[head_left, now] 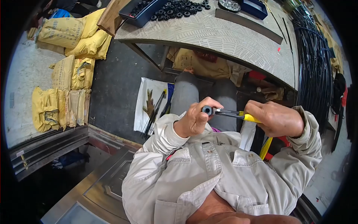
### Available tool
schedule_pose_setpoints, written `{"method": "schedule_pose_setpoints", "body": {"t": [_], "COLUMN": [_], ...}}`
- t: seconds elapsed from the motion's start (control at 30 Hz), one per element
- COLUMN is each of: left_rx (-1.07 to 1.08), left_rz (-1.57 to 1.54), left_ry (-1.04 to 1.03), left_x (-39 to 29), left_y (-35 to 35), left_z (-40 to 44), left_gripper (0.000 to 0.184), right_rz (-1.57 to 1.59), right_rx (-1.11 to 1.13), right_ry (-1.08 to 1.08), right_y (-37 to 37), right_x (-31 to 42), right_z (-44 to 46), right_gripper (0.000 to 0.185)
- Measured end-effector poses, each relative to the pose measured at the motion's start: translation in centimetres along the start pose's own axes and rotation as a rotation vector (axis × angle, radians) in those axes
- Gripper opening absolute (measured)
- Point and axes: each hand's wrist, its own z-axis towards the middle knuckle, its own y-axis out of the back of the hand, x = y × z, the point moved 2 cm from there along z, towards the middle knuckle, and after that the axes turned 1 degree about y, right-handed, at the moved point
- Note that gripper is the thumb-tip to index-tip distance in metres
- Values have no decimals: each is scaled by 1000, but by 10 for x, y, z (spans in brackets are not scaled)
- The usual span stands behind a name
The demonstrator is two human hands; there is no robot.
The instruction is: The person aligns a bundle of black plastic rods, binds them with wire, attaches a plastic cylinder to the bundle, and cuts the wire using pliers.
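My left hand (197,116) is closed around a small black round part (207,109) with a hole through its end, which faces up. My right hand (274,117) grips pliers (238,114) by their yellow handles. The metal jaws of the pliers reach the black part beside my left fingers. Whether the jaws are closed on it, I cannot tell. Both hands are above my lap, in front of my chest.
Ahead stands a table (179,31) with a pile of black round parts (179,8), a blue bin (143,16) and a flat metal bar (248,26). Black rods (311,56) are bundled at right. Yellow sacks (61,31) stack at left. Gloves (149,104) lie on a white sack.
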Motion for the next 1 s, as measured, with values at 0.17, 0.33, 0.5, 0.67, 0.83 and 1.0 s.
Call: {"method": "schedule_pose_setpoints", "body": {"t": [0.17, 0.33, 0.5, 0.67, 0.83, 1.0], "left_rx": [-239, -436, -1197, -903, -911, -642], "left_rz": [46, 2, -395, 48, 495, 299], "left_ry": [13, -156, -681, -932, -172, 505], "left_x": [2, -6, -99, -156, -13, 220], "left_y": [6, 27, 143, 166, 171, 188], "left_z": [-6, 2, -59, -132, -101, -110], "left_gripper": [75, 67, 57, 52, 32, 38], "right_rz": [-32, 94, -479, -701, -795, -598], "right_rx": [-271, -683, -1103, -934, -1051, -1305], "right_ry": [-45, 118, -295, -678, -555, -674], "right_y": [-49, -87, -29, 16, 19, -18], "right_x": [0, -10, -84, -184, -188, -143], "right_z": [15, 51, 32, -4, -10, -12], "right_gripper": [38, 38, 27, 32, 35, 15]}}
